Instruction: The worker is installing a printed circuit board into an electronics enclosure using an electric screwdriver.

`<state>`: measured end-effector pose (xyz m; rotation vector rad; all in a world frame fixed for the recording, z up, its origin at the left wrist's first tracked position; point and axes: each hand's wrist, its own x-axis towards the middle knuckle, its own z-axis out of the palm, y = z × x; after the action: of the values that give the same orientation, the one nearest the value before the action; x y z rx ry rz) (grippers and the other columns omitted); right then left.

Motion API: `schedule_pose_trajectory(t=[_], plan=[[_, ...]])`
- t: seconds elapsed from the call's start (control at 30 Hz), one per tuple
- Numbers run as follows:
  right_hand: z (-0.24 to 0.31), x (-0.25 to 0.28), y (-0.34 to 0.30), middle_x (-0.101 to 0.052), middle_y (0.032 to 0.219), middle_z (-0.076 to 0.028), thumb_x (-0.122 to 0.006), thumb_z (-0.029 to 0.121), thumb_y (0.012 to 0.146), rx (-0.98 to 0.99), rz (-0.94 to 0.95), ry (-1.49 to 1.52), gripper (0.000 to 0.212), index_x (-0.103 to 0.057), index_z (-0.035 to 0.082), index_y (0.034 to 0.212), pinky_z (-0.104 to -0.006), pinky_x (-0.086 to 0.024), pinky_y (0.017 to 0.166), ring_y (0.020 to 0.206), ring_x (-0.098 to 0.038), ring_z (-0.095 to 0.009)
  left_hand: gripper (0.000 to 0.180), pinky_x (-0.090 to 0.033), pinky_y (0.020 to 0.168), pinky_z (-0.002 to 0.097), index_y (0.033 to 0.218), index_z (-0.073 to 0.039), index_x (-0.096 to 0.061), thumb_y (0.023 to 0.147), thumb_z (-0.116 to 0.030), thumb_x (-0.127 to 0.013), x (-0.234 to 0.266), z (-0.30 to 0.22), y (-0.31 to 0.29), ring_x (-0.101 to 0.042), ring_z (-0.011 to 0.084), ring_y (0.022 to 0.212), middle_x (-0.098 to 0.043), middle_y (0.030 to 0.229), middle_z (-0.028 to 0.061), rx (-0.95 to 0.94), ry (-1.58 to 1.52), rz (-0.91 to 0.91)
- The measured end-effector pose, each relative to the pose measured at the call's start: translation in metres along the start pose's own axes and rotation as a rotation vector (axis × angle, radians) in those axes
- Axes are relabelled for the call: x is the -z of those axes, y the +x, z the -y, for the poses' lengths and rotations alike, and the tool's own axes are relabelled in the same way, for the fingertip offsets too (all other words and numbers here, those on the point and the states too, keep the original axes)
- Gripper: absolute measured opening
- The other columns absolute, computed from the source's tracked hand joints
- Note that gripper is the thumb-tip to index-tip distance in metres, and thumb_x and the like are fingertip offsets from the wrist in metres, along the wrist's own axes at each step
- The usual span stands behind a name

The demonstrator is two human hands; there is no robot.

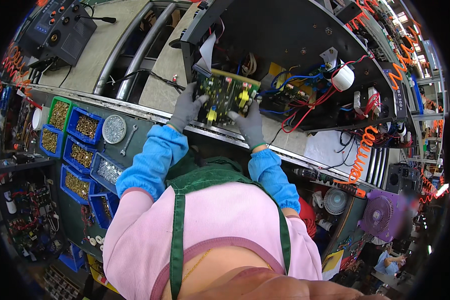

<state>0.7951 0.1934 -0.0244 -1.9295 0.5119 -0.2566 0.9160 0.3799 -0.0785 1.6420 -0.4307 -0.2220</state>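
Observation:
Between my two grey-gloved hands is a circuit board (224, 100) crowded with small parts, some yellow. My left hand (186, 107) grips its left edge, thumb on the face. The right edge is held by my right hand (249, 124), its thumb over the near corner. The board is tilted at the open side of a large black machine housing (305, 30). Inside the housing I see blue and red wires, a white cylinder (343, 78) and a grey ribbon cable (206, 54) just beyond the board. My fingers behind the board are hidden.
Blue bins (78, 184) of brass and silver fasteners, a white tub (114, 129) of small metal parts and a wrench (129, 139) lie on the left bench. Metal rollers (135, 60) run beyond. At right are a power screwdriver (330, 181), an orange coiled hose (363, 155) and a purple fan (380, 215).

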Motion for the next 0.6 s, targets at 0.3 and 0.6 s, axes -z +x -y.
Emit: schedule_pose_trajectory(t=[0.3, 0.6], plan=[[-0.006, 0.007, 0.013, -0.062, 0.116, -0.019, -0.081, 0.03, 0.069, -0.012, -0.009, -0.131, 0.076, -0.044, 0.003, 0.129, -0.0377, -0.047, 0.091, 0.107, -0.061, -0.032, 0.064, -0.047, 0.09, 0.0338, 0.13, 0.004, -0.043, 0.082, -0.025, -0.072, -0.007, -0.03, -0.007, -0.06, 0.0276, 0.106, -0.061, 0.114, 0.0215, 0.159, 0.2, -0.06], [0.018, 0.009, -0.016, -0.066, 0.103, -0.015, -0.078, 0.041, 0.072, -0.125, -0.115, -0.621, 0.071, -0.047, 0.001, 0.122, -0.0403, -0.051, 0.077, 0.091, -0.066, -0.031, 0.072, -0.045, 0.095, 0.0346, 0.137, 0.001, -0.038, 0.078, -0.018, -0.074, -0.016, 0.015, -0.032, -0.057, 0.0271, 0.113, -0.055, 0.125, 0.0192, 0.088, 0.105, -0.098]])
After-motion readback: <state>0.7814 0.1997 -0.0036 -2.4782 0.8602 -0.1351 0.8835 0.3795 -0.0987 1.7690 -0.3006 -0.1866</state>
